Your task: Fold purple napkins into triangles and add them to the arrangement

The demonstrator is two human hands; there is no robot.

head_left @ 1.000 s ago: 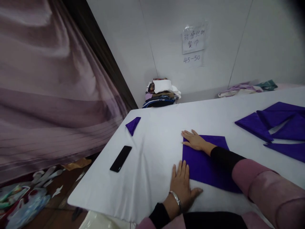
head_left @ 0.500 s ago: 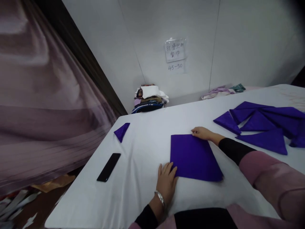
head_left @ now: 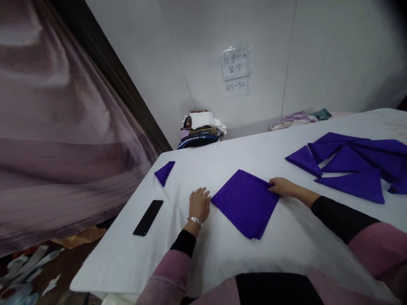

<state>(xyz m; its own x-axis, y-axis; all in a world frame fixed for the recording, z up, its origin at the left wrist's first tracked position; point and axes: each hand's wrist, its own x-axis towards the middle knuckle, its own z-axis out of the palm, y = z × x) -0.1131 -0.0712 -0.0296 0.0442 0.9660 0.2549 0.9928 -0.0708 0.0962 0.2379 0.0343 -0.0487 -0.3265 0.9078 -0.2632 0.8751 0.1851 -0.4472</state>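
Across the white surface (head_left: 108, 267) lay a purple cloth (head_left: 244, 203), seemingly light, limp and best held by its corners. The right hand (head_left: 280, 186) pinched its right corner between the fingers; the left hand (head_left: 199, 205), fingers slightly spread, was just beside the left corner, contact unclear.

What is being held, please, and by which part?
The right hand holds the square purple cloth near its right corner; the left hand, open beside it, holds nothing.
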